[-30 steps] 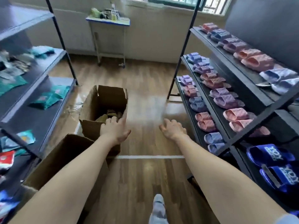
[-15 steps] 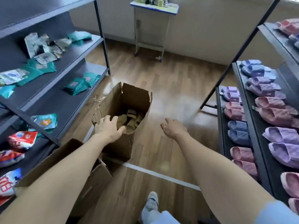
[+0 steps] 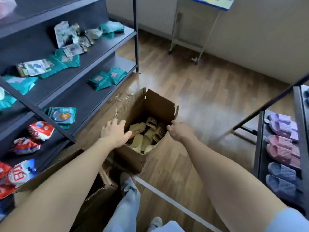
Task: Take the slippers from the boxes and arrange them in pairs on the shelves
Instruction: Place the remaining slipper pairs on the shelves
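Note:
An open cardboard box (image 3: 160, 101) stands on the wood floor and holds several beige slippers (image 3: 143, 136) lying jumbled. My left hand (image 3: 115, 132) hovers over the box's left rim, fingers spread, holding nothing. My right hand (image 3: 180, 131) is at the box's right rim with its fingers curled. Whether they clasp the cardboard is unclear. On the dark shelf at the right edge lie a purple pair (image 3: 282, 125), a pink pair (image 3: 282, 151) and a blue pair (image 3: 280, 173).
A second cardboard box (image 3: 55, 166) sits under my left forearm. The dark shelving on the left (image 3: 93, 52) carries teal, white and red packets. A small table (image 3: 209, 4) stands by the far wall. A white line (image 3: 167, 195) crosses the floor by my feet.
I have stepped closer to the box and look further down into it. Both hands have moved forward, the right one from mid-air to the box's right rim.

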